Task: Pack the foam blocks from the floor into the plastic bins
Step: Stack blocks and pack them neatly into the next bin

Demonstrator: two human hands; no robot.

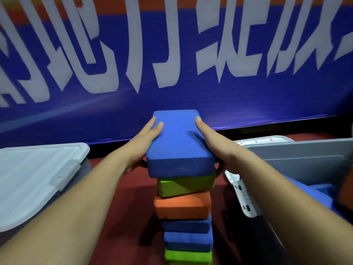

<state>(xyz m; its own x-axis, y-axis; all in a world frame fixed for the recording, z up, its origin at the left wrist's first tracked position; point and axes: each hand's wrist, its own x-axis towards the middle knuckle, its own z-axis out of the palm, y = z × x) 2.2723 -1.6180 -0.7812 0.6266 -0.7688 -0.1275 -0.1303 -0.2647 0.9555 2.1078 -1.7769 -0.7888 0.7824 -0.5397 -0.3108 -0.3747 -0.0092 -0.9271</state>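
- Shows left fingers (157, 124) straight and close together, laid flat along the left edge of the top blue block (177, 142); right fingers (198, 120) equally straight along its right edge.
- Hides both thumbs below the block's near corners; cannot tell whether hooked underneath.
- Presses the block between left hand (145, 142) and right hand (214, 144), palms on its long sides.
- Places that block on top of a skewed stack: olive-green block (183, 186), orange block (181, 207), two more blue, bright green at the bottom, all standing on the red floor (124, 188).
- Looks light, soft and matte, so probably grippy rather than slippery; likely dents under a hard squeeze.
- Suggests taking hold at the middle of the long sides, with gentle even pressure and a straight lift, given the crooked blocks beneath.
- Sets an open bin (298, 155) near on the right, blue blocks already inside; a lidded bin (38, 173) on the left.
- Backs everything with a blue banner (248, 96) bearing white characters.
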